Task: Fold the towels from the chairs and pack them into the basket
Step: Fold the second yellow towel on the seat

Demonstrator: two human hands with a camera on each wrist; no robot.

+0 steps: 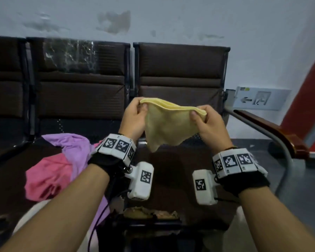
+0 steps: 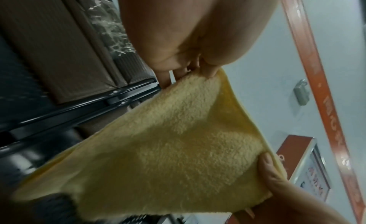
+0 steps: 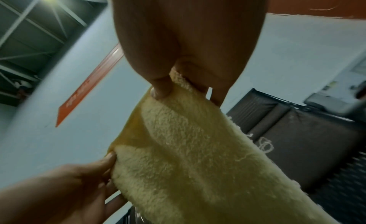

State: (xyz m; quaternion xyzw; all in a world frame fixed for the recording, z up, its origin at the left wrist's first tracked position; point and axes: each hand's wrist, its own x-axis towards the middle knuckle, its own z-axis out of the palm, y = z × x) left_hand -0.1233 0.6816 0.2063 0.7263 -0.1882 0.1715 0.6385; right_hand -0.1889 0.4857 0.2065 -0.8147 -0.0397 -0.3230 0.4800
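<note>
Material: the small yellow terry-cloth towel (image 1: 168,124) looks light, soft and limp; it sags between its held corners and will not keep a crease unless pressed flat.
Hold points: the two top corners, where the doubled edge is thickest.
Left hand (image 1: 135,117): thumb and fingers pinch the left top corner.
Right hand (image 1: 206,122): thumb and curled fingers pinch the right top corner.
Location: held in the air above the dark brown padded chair seat (image 1: 180,171), clear of it.
Pending: crumpled purple towel (image 1: 75,148) and crumpled pink towel (image 1: 47,177) lie on the neighbouring seat.
Basket: not identifiable in any view.
</note>
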